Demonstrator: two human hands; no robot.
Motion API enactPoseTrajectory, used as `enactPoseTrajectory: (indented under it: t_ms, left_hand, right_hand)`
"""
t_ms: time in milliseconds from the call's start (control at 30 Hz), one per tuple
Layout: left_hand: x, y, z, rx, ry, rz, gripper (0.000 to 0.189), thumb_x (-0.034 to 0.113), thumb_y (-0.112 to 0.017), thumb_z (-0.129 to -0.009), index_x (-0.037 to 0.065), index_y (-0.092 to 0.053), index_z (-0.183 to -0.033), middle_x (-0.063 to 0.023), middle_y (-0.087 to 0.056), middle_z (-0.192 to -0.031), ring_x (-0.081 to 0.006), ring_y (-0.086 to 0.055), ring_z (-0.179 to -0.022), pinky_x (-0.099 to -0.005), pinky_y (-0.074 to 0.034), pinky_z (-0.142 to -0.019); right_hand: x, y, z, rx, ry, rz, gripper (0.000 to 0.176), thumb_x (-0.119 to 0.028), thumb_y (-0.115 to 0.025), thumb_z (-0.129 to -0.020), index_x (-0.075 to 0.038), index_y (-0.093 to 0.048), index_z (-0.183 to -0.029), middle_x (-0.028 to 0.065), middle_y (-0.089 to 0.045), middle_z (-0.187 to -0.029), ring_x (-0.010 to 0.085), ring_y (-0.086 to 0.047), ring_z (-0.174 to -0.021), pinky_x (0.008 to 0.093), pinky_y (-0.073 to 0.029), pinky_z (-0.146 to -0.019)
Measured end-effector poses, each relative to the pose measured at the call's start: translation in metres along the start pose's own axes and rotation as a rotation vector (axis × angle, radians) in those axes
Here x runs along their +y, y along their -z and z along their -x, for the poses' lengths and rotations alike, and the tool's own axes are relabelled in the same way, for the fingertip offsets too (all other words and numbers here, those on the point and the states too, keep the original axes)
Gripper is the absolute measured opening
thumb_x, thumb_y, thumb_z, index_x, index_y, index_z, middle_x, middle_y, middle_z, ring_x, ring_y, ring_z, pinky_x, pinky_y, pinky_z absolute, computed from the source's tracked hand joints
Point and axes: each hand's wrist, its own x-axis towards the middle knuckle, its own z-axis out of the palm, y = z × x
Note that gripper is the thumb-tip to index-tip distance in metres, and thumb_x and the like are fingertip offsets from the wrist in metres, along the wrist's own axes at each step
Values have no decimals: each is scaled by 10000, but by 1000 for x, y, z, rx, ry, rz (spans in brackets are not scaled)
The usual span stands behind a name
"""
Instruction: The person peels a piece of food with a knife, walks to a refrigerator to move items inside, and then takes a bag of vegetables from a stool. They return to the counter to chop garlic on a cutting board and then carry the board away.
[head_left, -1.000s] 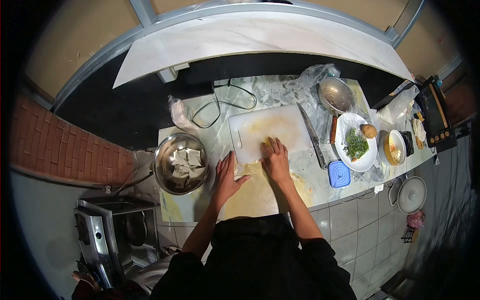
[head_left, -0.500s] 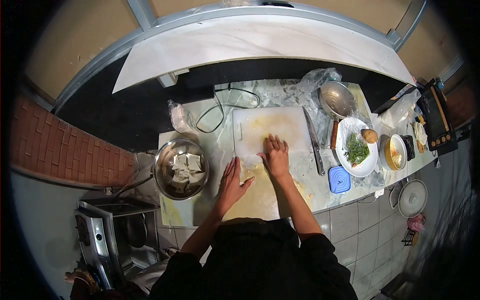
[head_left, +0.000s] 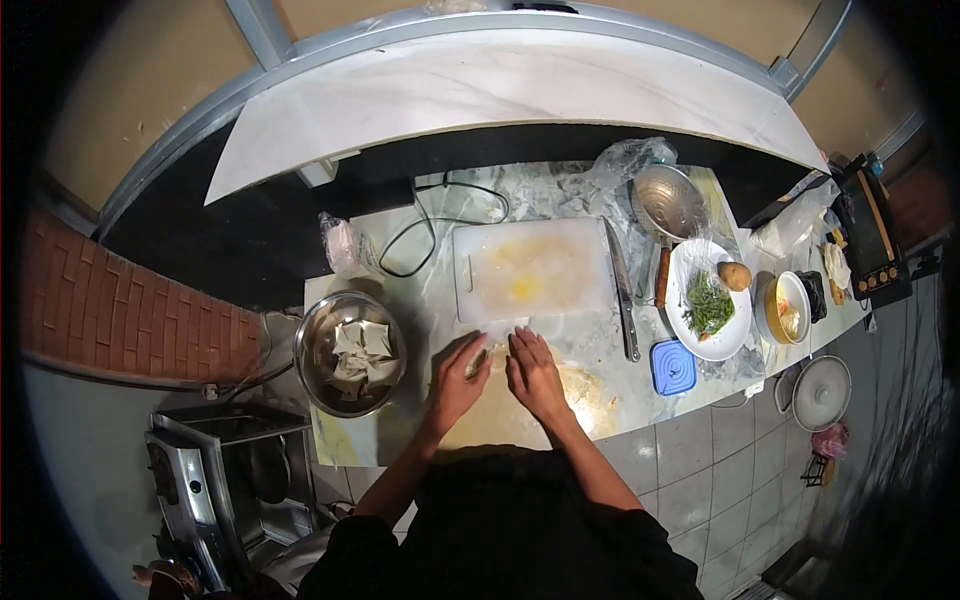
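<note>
My left hand [head_left: 458, 378] and my right hand [head_left: 533, 371] lie side by side, palms down, on a thin pale sheet of dough [head_left: 500, 415] spread at the counter's near edge. Fingers of both hands are together and press the sheet's far edge, which looks rolled or folded between them. Just beyond the fingertips lies a white cutting board [head_left: 530, 268] smeared with yellow. Neither hand holds a tool.
A steel bowl [head_left: 350, 352] with folded dough pieces stands left. A long knife [head_left: 622, 295] lies right of the board, then a blue lid [head_left: 673, 366], a plate with greens and a potato [head_left: 708, 297], a steel pan [head_left: 670, 200], a black cable [head_left: 440, 215].
My right hand has drawn back off the cutting board toward me and now rests beside the left one on the dough. The left hand has shifted slightly nearer and inward.
</note>
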Motion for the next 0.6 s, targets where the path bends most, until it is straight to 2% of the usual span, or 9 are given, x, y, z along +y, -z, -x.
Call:
enactPoseTrajectory:
  t_ms: [100, 167, 200, 267, 433, 500, 533, 600]
  left_hand:
    - [-9, 5, 3, 53, 53, 32, 289, 57, -582, -844, -10, -562, -1125, -180, -608, -1076, -281, -593, -1020, -321, -452, -882]
    - [-18, 4, 12, 117, 142, 217, 258, 67, -499, -909, -23, -537, -1148, -165, -604, -1096, -239, -583, -1034, -314, -430, -903]
    - [-22, 1, 17, 120, 150, 211, 258, 67, -499, -909, -23, -537, -1148, -165, -604, -1096, -239, -583, -1034, -314, -430, -903]
    - [-27, -7, 21, 182, 215, 402, 259, 68, -422, -949, -41, -507, -1168, -159, -593, -1117, -225, -564, -1056, -318, -414, -925]
    - [-23, -17, 14, 179, 301, 564, 326, 167, -358, -983, -72, -482, -1167, -177, -568, -1143, -225, -540, -1091, -321, -395, -959]
    - [-27, -22, 6, 243, 364, 798, 380, 227, -332, -990, -78, -468, -1171, -185, -562, -1142, -237, -538, -1094, -334, -385, -981]
    - [-27, -21, 3, 248, 365, 800, 380, 227, -332, -990, -78, -468, -1171, -185, -562, -1142, -237, -538, -1094, -334, -385, -981]
    - [-26, -17, 0, 290, 431, 934, 396, 255, -342, -984, -69, -465, -1176, -189, -560, -1142, -252, -540, -1092, -351, -368, -1005]
  right_hand:
    - [-3, -3, -2, -130, 81, 32, 498, -135, -552, -845, 81, -398, -1267, 256, -436, -1292, 392, -387, -1235, 438, -271, -1067]
    - [-8, -9, -2, -171, 106, 25, 518, -142, -556, -844, 90, -383, -1273, 263, -413, -1308, 392, -368, -1248, 439, -264, -1071]
    - [-12, -13, -2, -203, 138, 26, 538, -150, -560, -843, 99, -368, -1279, 271, -391, -1323, 392, -350, -1262, 440, -256, -1076]
    - [-19, -21, -1, -241, 166, 29, 554, -158, -564, -843, 107, -354, -1283, 279, -373, -1332, 392, -332, -1272, 440, -249, -1080]
    - [-26, -34, 4, -307, 197, 16, 571, -164, -567, -840, 124, -341, -1279, 291, -351, -1339, 395, -304, -1288, 439, -236, -1088]
    - [-26, -35, 3, -314, 194, -30, 580, -171, -580, -832, 113, -346, -1279, 283, -363, -1331, 397, -312, -1282, 440, -241, -1086]
    - [-26, -33, 3, -318, 197, -28, 580, -171, -580, -832, 113, -346, -1279, 283, -363, -1331, 397, -312, -1282, 440, -241, -1086]
    - [-28, -30, 3, -269, 98, -193, 582, -180, -594, -823, 85, -359, -1285, 266, -377, -1325, 401, -321, -1274, 441, -251, -1081]
